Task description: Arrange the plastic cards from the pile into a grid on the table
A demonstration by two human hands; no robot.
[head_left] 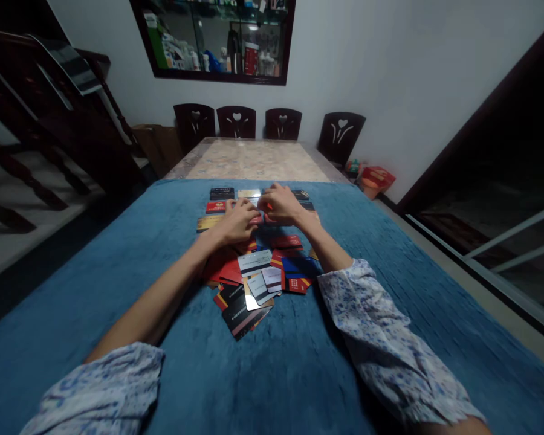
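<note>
My left hand (241, 221) is over the laid-out cards with its fingers bent and somewhat apart, close to a red card (216, 207) and a gold card (207, 224). Just right of it, my right hand (280, 204) has its fingers curled downward and closed; what is in them, if anything, is hidden. Around both hands bank-type cards lie in rows, with a black card (222, 193) and a pale gold card (249, 193) in the far row. Nearer me is a loose, overlapping pile with a white card (254, 262), a blue card (299, 267) and a black card (242, 320).
A blue cloth (172, 362) covers the near part of the table; bare marbled tabletop (254, 160) shows beyond. Several dark chairs (236, 122) line the far side. A stair railing (31, 169) is at left, a red bag (378, 177) on the right floor.
</note>
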